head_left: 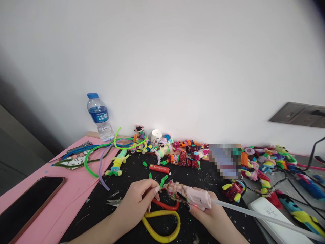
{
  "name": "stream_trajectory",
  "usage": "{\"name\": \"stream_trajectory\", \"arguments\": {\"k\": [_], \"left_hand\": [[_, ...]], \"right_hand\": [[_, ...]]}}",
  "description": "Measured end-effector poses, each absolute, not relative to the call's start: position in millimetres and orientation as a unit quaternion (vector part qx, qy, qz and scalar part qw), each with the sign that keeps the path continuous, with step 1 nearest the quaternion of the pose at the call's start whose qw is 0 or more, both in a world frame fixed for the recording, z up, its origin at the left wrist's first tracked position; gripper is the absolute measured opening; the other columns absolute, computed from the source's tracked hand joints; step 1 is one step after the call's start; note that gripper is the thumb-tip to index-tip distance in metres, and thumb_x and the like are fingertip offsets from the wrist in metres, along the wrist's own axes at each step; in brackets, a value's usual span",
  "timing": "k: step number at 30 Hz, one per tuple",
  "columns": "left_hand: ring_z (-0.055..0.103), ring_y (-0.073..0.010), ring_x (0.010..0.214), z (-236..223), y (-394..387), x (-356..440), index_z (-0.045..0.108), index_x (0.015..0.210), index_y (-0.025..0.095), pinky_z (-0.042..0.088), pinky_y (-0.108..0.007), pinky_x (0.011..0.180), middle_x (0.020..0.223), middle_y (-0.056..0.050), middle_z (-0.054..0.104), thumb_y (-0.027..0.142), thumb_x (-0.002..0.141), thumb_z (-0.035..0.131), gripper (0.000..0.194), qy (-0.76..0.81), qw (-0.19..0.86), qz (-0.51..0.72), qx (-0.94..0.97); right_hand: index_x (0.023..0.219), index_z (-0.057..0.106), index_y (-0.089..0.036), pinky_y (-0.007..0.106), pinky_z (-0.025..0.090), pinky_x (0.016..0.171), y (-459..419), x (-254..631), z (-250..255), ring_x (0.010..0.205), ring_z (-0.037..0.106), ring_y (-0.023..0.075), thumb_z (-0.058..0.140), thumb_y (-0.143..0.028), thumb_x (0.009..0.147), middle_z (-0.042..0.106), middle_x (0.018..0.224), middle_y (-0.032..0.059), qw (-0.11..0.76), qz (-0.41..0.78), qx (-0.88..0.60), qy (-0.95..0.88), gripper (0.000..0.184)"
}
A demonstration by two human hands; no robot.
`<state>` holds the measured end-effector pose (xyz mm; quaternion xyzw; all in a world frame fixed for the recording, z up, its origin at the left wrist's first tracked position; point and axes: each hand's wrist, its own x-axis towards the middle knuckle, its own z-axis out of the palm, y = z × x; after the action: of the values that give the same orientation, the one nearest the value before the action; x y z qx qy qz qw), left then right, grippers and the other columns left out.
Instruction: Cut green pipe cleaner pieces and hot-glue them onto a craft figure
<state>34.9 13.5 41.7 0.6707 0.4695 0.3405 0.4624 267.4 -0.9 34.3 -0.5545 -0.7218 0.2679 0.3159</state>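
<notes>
My left hand [142,198] pinches a short green pipe-cleaner piece [164,181] between thumb and fingertips. In my right hand [208,215] is a pale pink hot glue gun [195,196], its front crusted with glue and coloured fluff, a long translucent glue stick [243,210] running out of its back. The glue gun's tip points at the green piece, close to my left fingertips; whether they touch I cannot tell. Below my hands lie scissors [179,222] with yellow and red handle loops, partly hidden by my left hand. A red lighter [159,168] lies just beyond.
A black mat [96,206] covers the middle, with pink sheets [73,189] and a phone [33,203] at left. A water bottle [99,117] and white cup [156,136] stand near the wall. Pipe-cleaner figures [182,160], cables and a white power bank [273,217] lie around.
</notes>
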Motion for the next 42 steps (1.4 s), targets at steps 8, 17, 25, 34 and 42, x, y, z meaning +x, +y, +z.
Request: {"name": "stream_trajectory", "arguments": {"k": [8,17,25,34,42], "left_hand": [[0.047,-0.0076,0.044,42.2,14.3,35.3,0.054,0.069,0.016,0.039,-0.018,0.045,0.066,0.002,0.052,0.029,0.089,0.038,0.028,0.468,0.462,0.342,0.671],[0.047,-0.0075,0.044,40.4,13.1,34.7,0.053,0.069,0.015,0.039,-0.018,0.046,0.064,0.002,0.051,0.029,0.089,0.038,0.028,0.467,0.455,0.338,0.679],[0.047,-0.0077,0.044,40.9,13.3,35.1,0.053,0.069,0.016,0.039,-0.018,0.045,0.065,0.002,0.051,0.030,0.089,0.038,0.029,0.468,0.455,0.340,0.677],[0.047,-0.0077,0.044,39.8,14.3,34.3,0.054,0.070,0.016,0.039,-0.018,0.045,0.067,0.001,0.052,0.031,0.089,0.038,0.029,0.464,0.459,0.339,0.677],[0.047,-0.0076,0.044,40.4,13.3,34.6,0.054,0.070,0.016,0.040,-0.018,0.046,0.066,0.002,0.052,0.029,0.089,0.038,0.028,0.464,0.459,0.338,0.678]], "right_hand": [[0.063,0.062,-0.020,0.024,0.050,0.053,0.6,263.4,45.7,0.054,0.057,0.0163,0.054,-0.025,0.070,0.061,0.060,0.0012,0.305,0.284,-0.528,-0.740,0.011],[0.069,0.063,-0.018,0.025,0.050,0.054,-0.2,264.9,40.0,0.059,0.059,0.0178,0.055,-0.025,0.070,0.064,0.066,0.0028,0.312,0.297,-0.533,-0.728,0.010],[0.069,0.063,-0.019,0.026,0.051,0.058,-0.3,264.6,41.1,0.062,0.060,0.0185,0.054,-0.023,0.070,0.065,0.069,0.0030,0.312,0.275,-0.530,-0.739,0.009],[0.071,0.064,-0.019,0.025,0.051,0.057,1.2,263.1,47.7,0.060,0.059,0.0177,0.053,-0.021,0.072,0.065,0.068,0.0020,0.296,0.295,-0.519,-0.746,0.010],[0.073,0.065,-0.018,0.027,0.051,0.060,0.9,261.4,50.2,0.064,0.061,0.0192,0.053,-0.020,0.071,0.067,0.071,0.0028,0.296,0.303,-0.528,-0.736,0.012]]}}
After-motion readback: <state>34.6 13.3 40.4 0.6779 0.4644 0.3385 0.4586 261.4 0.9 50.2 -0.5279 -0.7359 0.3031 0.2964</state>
